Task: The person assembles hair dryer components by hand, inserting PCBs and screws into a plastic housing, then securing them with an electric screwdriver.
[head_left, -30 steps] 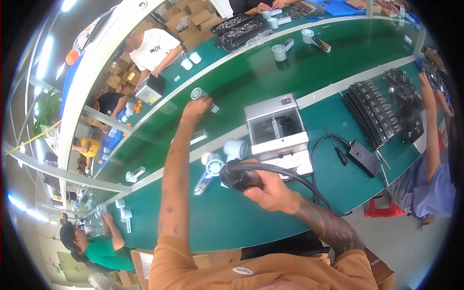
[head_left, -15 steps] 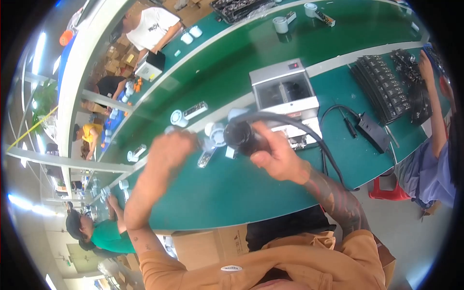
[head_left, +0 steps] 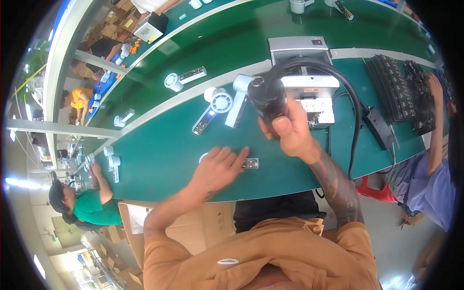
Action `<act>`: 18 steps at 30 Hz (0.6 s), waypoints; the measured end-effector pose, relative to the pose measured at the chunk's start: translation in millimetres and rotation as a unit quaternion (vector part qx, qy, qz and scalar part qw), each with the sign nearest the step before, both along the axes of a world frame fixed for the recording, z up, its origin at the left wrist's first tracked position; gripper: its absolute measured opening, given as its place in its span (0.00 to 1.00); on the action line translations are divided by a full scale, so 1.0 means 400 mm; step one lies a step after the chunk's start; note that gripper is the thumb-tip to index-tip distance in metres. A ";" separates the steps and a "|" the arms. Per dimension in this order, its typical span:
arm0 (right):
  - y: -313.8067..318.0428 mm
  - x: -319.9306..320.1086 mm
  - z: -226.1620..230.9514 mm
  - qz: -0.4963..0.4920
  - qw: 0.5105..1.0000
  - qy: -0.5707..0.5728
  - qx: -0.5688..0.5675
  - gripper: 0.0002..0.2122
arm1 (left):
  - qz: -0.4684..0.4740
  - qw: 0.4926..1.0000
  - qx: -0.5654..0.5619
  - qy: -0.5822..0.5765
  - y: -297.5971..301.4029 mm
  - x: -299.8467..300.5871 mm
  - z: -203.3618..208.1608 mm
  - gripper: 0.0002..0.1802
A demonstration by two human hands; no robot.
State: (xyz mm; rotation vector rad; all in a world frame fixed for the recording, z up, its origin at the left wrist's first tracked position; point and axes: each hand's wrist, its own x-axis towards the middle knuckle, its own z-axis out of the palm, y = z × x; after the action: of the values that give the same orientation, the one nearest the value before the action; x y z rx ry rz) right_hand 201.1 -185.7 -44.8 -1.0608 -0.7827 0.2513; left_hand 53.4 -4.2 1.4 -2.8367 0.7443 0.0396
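Note:
In my right hand (head_left: 292,128) is a black electric screwdriver (head_left: 267,96), upright above the bench, its thick black cable looping from the top. My hand hides its lower end. My left hand (head_left: 217,169) lies over a small handheld fan near the bench's front edge, fingers curled onto it. The fan's handle with an exposed circuit board (head_left: 251,163) sticks out beyond the fingertips; most of the round head is covered. Just behind lie another pale-blue fan (head_left: 221,102) with its handle open and a third fan (head_left: 241,83).
A grey screw feeder (head_left: 302,48) stands at the back right. Past it are black strips of parts (head_left: 389,89) and a black power adapter (head_left: 378,126). Along the belt (head_left: 232,48) lie more fans (head_left: 174,82). Co-workers sit on both sides; an open carton (head_left: 193,224) sits below.
My left hand has come down from the fans at the back to the fan near the front edge. The screwdriver has moved slightly right with my right hand, and the view has shifted.

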 end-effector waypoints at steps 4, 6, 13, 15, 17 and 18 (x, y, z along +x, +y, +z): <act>0.003 0.002 0.004 -0.003 1.000 -0.003 0.007 0.39 | -0.002 0.989 -0.147 -0.027 0.031 -0.005 -0.024 0.14; 0.004 0.001 0.006 0.009 1.000 -0.001 0.010 0.39 | -0.007 0.986 -0.159 -0.041 0.042 -0.013 -0.040 0.15; 0.016 0.007 -0.002 0.000 0.998 0.000 0.056 0.28 | -0.009 0.977 -0.193 -0.087 0.090 -0.038 -0.063 0.19; 0.020 0.009 -0.010 0.001 0.998 -0.002 0.060 0.28 | -0.005 0.980 -0.176 -0.090 0.080 -0.046 -0.062 0.20; 0.016 0.010 0.003 0.012 0.999 0.002 0.033 0.33 | -0.004 0.983 -0.159 -0.093 0.083 -0.043 -0.061 0.21; 0.011 0.009 0.010 0.025 1.000 0.005 0.006 0.39 | -0.015 0.988 -0.122 -0.095 0.092 -0.044 -0.059 0.21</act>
State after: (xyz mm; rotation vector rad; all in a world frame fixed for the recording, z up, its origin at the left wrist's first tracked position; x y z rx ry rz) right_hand 204.8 -181.3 -41.0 -1.0301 -0.8011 0.2935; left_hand 35.7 32.7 -22.1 -2.9987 0.7985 -0.3439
